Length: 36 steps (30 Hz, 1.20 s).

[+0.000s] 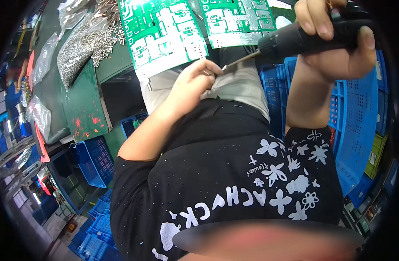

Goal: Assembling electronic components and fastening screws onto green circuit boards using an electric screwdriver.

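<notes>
My right hand (338, 48) is wrapped around the body of a black electric screwdriver (282, 41). Its long thin bit (245, 58) points left and down, toward my left hand (194, 85). The left fingers are pinched around a small metal piece (211, 74) close to the bit's tip; its exact kind is too small to tell. Just beyond that hand lies a green and white circuit board (164, 39), reaching over the table's near edge. A second such circuit board (236, 21) is to its right, behind the screwdriver.
On the green table (84, 104) at the left, a clear bag (75, 54) spills a heap of small metal posts (107, 32). One loose metal post (149, 85) shows by the first board's corner. Blue plastic crates (356, 117) stand at the right, another blue crate (95, 161) at lower left.
</notes>
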Tool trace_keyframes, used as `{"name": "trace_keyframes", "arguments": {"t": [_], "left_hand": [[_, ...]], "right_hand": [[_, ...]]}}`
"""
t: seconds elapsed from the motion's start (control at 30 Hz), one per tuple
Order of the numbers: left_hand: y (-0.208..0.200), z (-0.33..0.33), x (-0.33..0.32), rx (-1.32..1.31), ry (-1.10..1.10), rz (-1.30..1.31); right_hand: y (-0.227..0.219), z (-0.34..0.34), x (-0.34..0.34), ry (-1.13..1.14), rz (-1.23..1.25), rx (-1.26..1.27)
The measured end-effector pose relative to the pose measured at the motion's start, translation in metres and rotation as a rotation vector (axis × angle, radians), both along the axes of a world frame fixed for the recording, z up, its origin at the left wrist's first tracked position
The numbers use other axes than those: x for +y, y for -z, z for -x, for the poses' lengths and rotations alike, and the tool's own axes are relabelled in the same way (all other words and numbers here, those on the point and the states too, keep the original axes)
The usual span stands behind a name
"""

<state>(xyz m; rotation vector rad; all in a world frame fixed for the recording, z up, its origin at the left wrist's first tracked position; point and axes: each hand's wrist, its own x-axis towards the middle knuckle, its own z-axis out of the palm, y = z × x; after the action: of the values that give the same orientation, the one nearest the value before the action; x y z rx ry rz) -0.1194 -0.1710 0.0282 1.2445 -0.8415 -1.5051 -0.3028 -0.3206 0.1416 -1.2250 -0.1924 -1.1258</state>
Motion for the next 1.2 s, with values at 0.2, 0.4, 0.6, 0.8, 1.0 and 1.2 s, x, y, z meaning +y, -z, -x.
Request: {"name": "trace_keyframes", "arguments": {"t": [0.2,0.4,0.6,0.8,1.0,1.2], "left_hand": [[0.033,0.026,-0.013,0.469,0.089,-0.4],[0.052,0.039,-0.029,0.45,-0.098,-0.355],[0.075,0.041,-0.033,0.594,-0.221,-0.331],[0.082,0.044,-0.035,0.632,-0.321,-0.155],[0.071,0.047,-0.032,0.61,-0.397,-0.048],[0.072,0.047,-0.034,0.613,-0.444,-0.045]], "right_hand": [[0.003,-0.013,-0.012,0.352,0.075,0.067],[0.005,-0.019,-0.014,0.361,0.094,0.049],[0.007,-0.022,-0.013,0.387,0.098,0.063],[0.007,-0.023,-0.011,0.431,0.104,0.081],[0.012,-0.029,-0.013,0.425,0.1,0.11],[0.015,-0.031,-0.025,0.251,0.154,0.118]]}}
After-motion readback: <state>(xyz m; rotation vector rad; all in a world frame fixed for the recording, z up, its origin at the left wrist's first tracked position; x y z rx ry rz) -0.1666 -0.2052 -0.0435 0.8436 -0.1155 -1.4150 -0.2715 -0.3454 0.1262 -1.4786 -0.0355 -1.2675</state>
